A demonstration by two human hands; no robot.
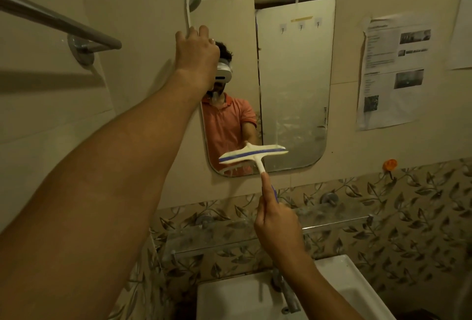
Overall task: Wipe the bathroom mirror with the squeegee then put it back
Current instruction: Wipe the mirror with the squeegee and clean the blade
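A rounded rectangular mirror (293, 69) hangs on the beige wall. My left hand (196, 51) reaches up and grips the mirror's left edge, fingers curled over the rim. My right hand (277, 220) holds the handle of a white squeegee (251, 154) with a blue stripe, index finger laid straight along the handle. The squeegee's blade lies nearly level against the lower part of the glass, close to the bottom edge. Streaky smears show on the lower right of the mirror.
A glass shelf (319, 220) on metal brackets runs below the mirror. Under it sit a white sink (339, 276) and a metal tap (287, 294). A towel bar (58, 19) sticks out at the upper left. Printed sheets (393, 72) are stuck to the right wall.
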